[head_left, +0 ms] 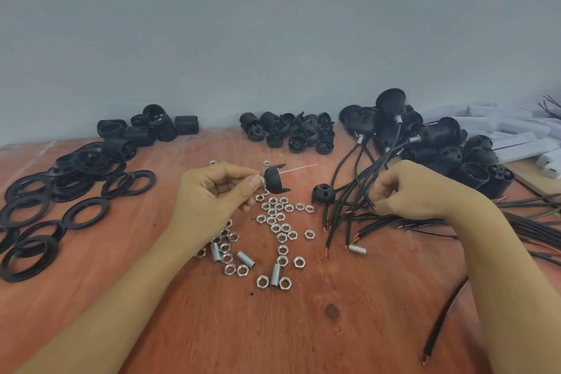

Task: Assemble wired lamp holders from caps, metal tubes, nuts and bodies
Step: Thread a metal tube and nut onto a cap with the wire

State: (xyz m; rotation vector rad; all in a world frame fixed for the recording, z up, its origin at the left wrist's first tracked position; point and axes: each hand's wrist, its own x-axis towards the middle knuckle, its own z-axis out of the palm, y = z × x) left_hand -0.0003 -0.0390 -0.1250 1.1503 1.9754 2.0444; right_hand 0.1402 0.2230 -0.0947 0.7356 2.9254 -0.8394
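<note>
My left hand (217, 188) pinches a black cap (274, 180) by a metal tube fitted at its end, holding it above the table with the open side facing right. My right hand (416, 188) has its fingers curled among black wires (349, 206) and grips one or more of them. A second black cap (323, 194) lies on the table between my hands. Several silver nuts (276, 218) are scattered below the held cap, and loose metal tubes (245, 259) lie nearer to me.
The wooden table (303, 328) carries black rings (76, 188) at the left, black bodies (148, 127) at the back left, more caps (291, 130) at the back centre and wired lamp holders (425, 133) at the back right. White boxes (522, 140) sit far right.
</note>
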